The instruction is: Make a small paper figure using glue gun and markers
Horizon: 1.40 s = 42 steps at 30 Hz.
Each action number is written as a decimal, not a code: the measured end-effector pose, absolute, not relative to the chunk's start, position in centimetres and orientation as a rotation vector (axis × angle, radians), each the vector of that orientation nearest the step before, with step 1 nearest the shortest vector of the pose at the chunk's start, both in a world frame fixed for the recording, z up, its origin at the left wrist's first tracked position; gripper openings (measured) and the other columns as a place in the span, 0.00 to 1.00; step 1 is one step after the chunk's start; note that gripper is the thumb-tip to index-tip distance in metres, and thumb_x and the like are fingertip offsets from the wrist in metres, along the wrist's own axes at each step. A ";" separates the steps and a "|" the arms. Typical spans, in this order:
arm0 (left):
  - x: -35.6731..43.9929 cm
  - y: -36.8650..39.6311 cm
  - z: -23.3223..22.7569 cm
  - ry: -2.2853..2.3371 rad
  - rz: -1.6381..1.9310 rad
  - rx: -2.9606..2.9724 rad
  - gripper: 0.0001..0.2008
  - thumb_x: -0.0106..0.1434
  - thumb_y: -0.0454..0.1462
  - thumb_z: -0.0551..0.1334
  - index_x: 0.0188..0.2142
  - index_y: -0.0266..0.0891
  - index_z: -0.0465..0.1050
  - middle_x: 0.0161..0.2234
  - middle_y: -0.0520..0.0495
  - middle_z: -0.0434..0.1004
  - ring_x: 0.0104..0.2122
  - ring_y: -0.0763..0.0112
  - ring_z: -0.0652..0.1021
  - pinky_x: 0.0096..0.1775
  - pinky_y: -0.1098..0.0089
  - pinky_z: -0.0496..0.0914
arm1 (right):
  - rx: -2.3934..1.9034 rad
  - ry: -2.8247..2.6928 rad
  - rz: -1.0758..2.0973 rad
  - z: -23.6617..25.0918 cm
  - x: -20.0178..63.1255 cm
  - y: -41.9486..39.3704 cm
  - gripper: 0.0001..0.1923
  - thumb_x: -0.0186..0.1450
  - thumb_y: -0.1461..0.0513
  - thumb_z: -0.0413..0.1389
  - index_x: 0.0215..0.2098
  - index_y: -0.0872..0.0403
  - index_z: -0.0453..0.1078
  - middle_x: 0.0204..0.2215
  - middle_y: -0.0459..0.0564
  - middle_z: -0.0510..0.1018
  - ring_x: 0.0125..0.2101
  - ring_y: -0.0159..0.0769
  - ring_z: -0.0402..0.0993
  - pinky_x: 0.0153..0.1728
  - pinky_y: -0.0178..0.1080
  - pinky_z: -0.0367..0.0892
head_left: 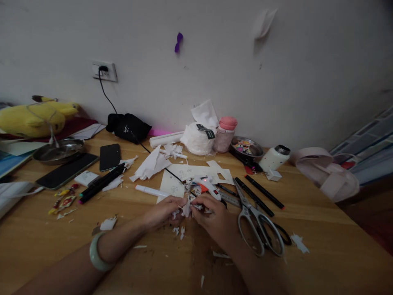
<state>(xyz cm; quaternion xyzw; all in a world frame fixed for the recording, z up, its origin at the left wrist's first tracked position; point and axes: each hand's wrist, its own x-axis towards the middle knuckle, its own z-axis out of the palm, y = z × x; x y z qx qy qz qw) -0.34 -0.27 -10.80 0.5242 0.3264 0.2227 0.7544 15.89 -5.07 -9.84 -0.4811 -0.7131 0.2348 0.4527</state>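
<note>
My left hand [162,212] and my right hand [211,214] meet at the middle of the wooden table [319,250], both pinching a small white paper piece [186,209] between their fingertips. A pale green bangle [97,252] circles my left wrist. Tiny white paper scraps [179,231] lie just below the hands. Right behind my fingers lies a white glue gun [208,185] with a red light, on cut white paper sheets [184,172]. Large grey scissors [256,225] rest just right of my right hand.
Black markers [260,194] lie beyond the scissors, and a white marker [150,191] and black pens [101,183] to the left. Two phones [109,157], a metal bowl [58,150], a yellow plush toy [37,116], a pink-lidded bottle [225,134], a white bottle [274,157] and a pink bag [328,174] ring the table.
</note>
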 end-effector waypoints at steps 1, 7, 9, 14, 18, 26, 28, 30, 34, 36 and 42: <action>-0.3 -0.3 -10.7 0.713 0.482 1.126 0.23 0.52 0.52 0.57 0.23 0.32 0.69 0.16 0.54 0.60 0.16 0.80 0.55 0.18 0.75 0.48 | -1.193 -1.763 0.568 -9.8 15.8 -5.1 0.04 0.57 0.64 0.51 0.28 0.56 0.67 0.26 0.48 0.70 0.28 0.30 0.66 0.29 0.32 0.62; -0.4 -0.5 -10.1 0.574 0.473 1.135 0.21 0.50 0.51 0.59 0.25 0.32 0.70 0.15 0.56 0.57 0.16 0.80 0.56 0.19 0.75 0.48 | -1.274 -1.661 0.589 -10.1 15.7 -5.1 0.05 0.56 0.63 0.51 0.27 0.57 0.67 0.25 0.49 0.70 0.28 0.31 0.67 0.28 0.32 0.63; -0.4 -0.5 -10.0 0.573 0.482 1.169 0.19 0.50 0.49 0.61 0.25 0.31 0.70 0.15 0.56 0.57 0.16 0.81 0.55 0.19 0.75 0.48 | -1.296 -1.623 0.640 -10.0 15.7 -5.1 0.05 0.56 0.63 0.51 0.28 0.57 0.68 0.26 0.49 0.71 0.27 0.31 0.67 0.28 0.31 0.63; -0.4 -0.1 -10.2 0.741 0.565 1.255 0.22 0.53 0.51 0.57 0.22 0.32 0.70 0.12 0.58 0.54 0.14 0.81 0.53 0.18 0.75 0.46 | -1.280 -1.611 0.702 -9.7 15.7 -5.1 0.06 0.57 0.63 0.51 0.28 0.57 0.68 0.28 0.49 0.71 0.28 0.31 0.67 0.29 0.31 0.64; -0.3 0.2 -10.4 0.799 0.586 1.286 0.21 0.51 0.52 0.58 0.21 0.33 0.68 0.11 0.59 0.52 0.14 0.81 0.53 0.18 0.75 0.45 | -1.251 -1.615 0.699 -9.8 15.7 -4.9 0.08 0.59 0.61 0.50 0.30 0.56 0.69 0.30 0.50 0.71 0.32 0.32 0.67 0.33 0.33 0.64; -0.3 0.1 -10.0 0.825 0.590 1.390 0.22 0.51 0.53 0.57 0.17 0.36 0.61 0.12 0.60 0.49 0.15 0.81 0.52 0.18 0.75 0.45 | -1.410 -1.385 0.905 -10.6 15.7 -4.6 0.13 0.55 0.55 0.54 0.34 0.57 0.68 0.24 0.47 0.70 0.24 0.31 0.66 0.25 0.33 0.63; -0.3 0.1 -10.1 0.826 0.588 1.409 0.22 0.52 0.53 0.56 0.17 0.37 0.60 0.13 0.60 0.49 0.15 0.81 0.52 0.18 0.75 0.45 | -1.419 -1.447 0.822 -10.5 15.7 -4.7 0.11 0.56 0.56 0.54 0.30 0.57 0.68 0.23 0.47 0.70 0.24 0.31 0.66 0.26 0.32 0.63; -0.2 0.2 -10.3 0.833 0.597 1.424 0.22 0.53 0.53 0.55 0.17 0.37 0.59 0.13 0.60 0.49 0.15 0.80 0.52 0.18 0.75 0.45 | -1.382 -1.556 0.689 -10.5 15.7 -4.8 0.09 0.57 0.57 0.54 0.28 0.56 0.69 0.27 0.48 0.70 0.27 0.31 0.66 0.30 0.33 0.63; -0.2 0.1 -10.5 0.844 0.593 1.459 0.20 0.55 0.51 0.54 0.19 0.38 0.58 0.13 0.59 0.48 0.15 0.80 0.52 0.18 0.75 0.47 | -1.328 -1.644 0.557 -10.8 15.7 -4.9 0.08 0.57 0.59 0.54 0.31 0.57 0.70 0.31 0.50 0.69 0.27 0.30 0.65 0.30 0.33 0.63; -0.1 0.0 -10.3 0.843 0.585 1.506 0.20 0.56 0.50 0.53 0.18 0.38 0.58 0.14 0.59 0.49 0.16 0.79 0.53 0.19 0.75 0.48 | -1.315 -1.660 0.534 -11.1 15.7 -4.8 0.07 0.58 0.61 0.53 0.30 0.57 0.69 0.30 0.50 0.69 0.27 0.30 0.65 0.31 0.33 0.63; 0.1 -0.5 -9.8 0.881 0.565 1.624 0.18 0.57 0.49 0.51 0.19 0.38 0.57 0.15 0.58 0.50 0.17 0.78 0.54 0.20 0.75 0.50 | -1.295 -1.649 0.644 -10.9 15.6 -4.7 0.06 0.57 0.63 0.51 0.27 0.58 0.67 0.28 0.50 0.68 0.28 0.31 0.65 0.28 0.33 0.62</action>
